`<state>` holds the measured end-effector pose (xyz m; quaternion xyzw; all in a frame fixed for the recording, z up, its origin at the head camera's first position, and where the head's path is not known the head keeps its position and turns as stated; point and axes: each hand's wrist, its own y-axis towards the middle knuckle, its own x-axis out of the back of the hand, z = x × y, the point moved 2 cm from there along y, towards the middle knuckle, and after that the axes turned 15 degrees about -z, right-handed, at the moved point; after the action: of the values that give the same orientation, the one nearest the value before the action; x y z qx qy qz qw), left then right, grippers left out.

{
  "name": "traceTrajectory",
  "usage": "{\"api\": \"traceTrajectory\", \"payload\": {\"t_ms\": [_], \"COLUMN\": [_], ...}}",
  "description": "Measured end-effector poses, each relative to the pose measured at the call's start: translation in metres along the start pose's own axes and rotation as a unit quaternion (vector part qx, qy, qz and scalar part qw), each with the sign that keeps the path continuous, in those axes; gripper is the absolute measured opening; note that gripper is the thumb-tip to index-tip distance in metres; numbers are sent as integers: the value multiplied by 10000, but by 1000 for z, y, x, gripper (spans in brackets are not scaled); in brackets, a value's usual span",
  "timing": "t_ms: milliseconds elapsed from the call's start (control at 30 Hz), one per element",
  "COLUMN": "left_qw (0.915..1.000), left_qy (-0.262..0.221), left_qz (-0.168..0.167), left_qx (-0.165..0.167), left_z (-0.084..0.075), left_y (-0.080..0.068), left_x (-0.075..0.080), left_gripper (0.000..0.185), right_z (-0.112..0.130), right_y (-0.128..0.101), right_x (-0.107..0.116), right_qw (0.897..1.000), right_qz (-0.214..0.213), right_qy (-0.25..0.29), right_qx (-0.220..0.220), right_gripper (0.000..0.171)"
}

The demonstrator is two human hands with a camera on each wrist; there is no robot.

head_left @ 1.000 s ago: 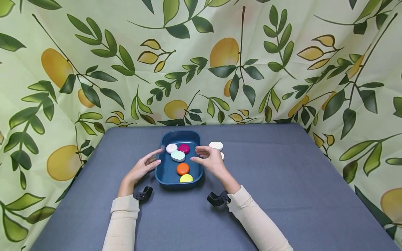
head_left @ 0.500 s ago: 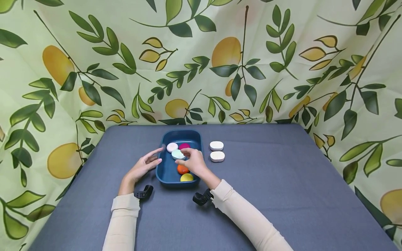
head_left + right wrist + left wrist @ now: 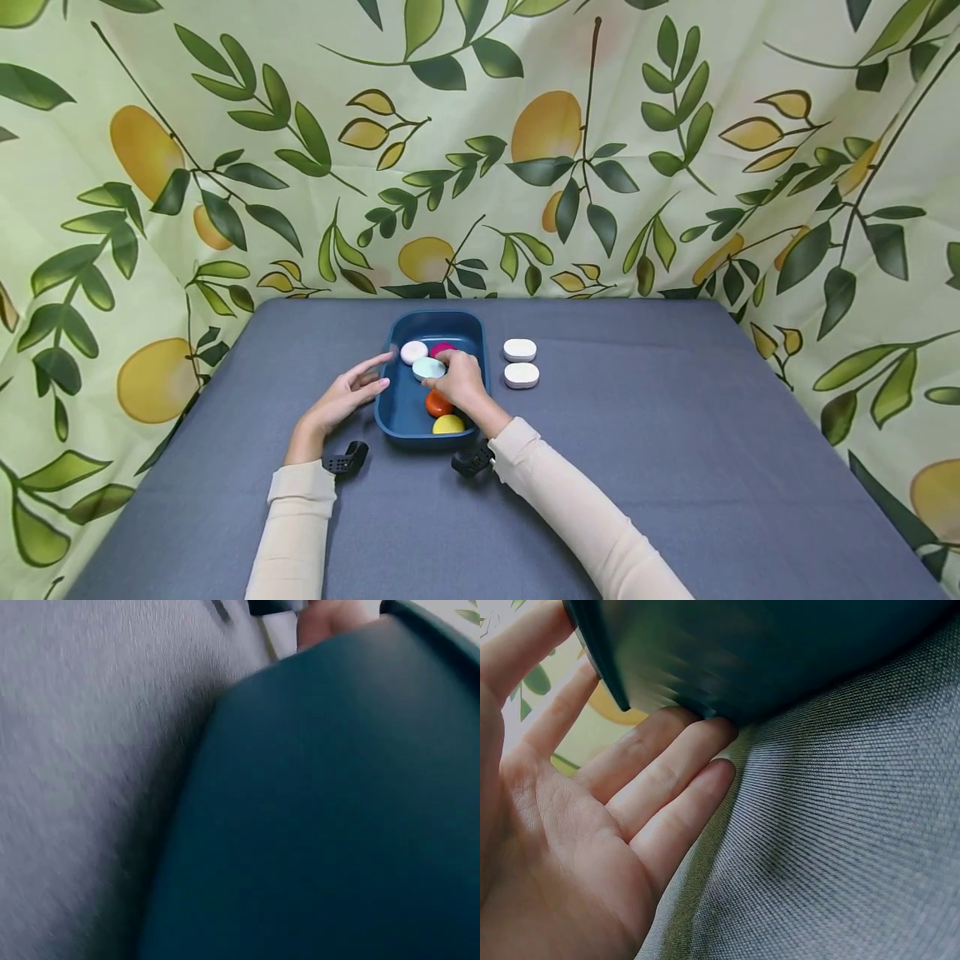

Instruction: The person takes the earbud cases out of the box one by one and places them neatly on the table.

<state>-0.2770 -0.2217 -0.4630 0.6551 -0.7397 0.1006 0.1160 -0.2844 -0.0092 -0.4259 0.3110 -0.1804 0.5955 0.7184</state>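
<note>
right hand [image 3: 459, 382]: reaches into the blue tray [image 3: 397, 410] from the near right side, fingers curled down over the pale mint case [image 3: 427, 367]; it looks like a pinch on that case, thumb on its near edge and fingertips on its far right edge.
pale mint case: lies in the far half of the tray, directly under and just left of the right fingertips; its long axis runs roughly left to right, slightly tilted.
neighbours in tray: a white case [image 3: 412, 352] touches it at far left, a magenta case [image 3: 442, 348] sits behind the fingers, an orange case [image 3: 437, 405] is partly hidden under the right wrist, and a yellow case [image 3: 447, 424] is nearest the person.
left hand [image 3: 347, 400]: relaxed and holding nothing, straight fingers resting against the tray's left outer wall [image 3: 705, 660], palm turned toward it.
nearer hand: the right, already on the case; the left is outside the tray wall.
outside tray: two white cases [image 3: 520, 362] lie on the grey cloth [image 3: 675, 433] to the right, one behind the other, well apart from both hands.
right wrist view: blurred, showing only the tray wall close up.
</note>
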Motion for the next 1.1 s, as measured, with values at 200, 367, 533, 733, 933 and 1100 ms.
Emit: {"api": "traceTrajectory", "payload": {"t_ms": [200,367,533,733,933,1100], "left_qw": [9999,10000,9999,9998,9998,9998], "left_qy": [91,90,108,135,124,113], "left_qz": [-14,-10,-44,-45,-16,-6], "left_qx": [53,22,46,107,152,137], "left_z": [-1,-2,-2,-2,-2,-2], "left_y": [-1,-1,-2,-2,-1,-1], "left_x": [0,0,1,2,0,-1], "left_gripper": [60,60,59,59,59,58], "right_z": [-2,-4,-3,-5,-8,-9], "right_y": [8,13,15,16,15,16], "right_x": [-2,-6,-8,-12,-15,-14], "right_qw": [9994,9990,9984,9970,9956,9952], "right_qz": [92,133,184,210,247,240], "right_qy": [-333,-361,-355,-629,-826,-920], "right_qx": [-103,-242,-388,-390,-363,-223], "right_gripper": [45,42,41,40,37,33]}}
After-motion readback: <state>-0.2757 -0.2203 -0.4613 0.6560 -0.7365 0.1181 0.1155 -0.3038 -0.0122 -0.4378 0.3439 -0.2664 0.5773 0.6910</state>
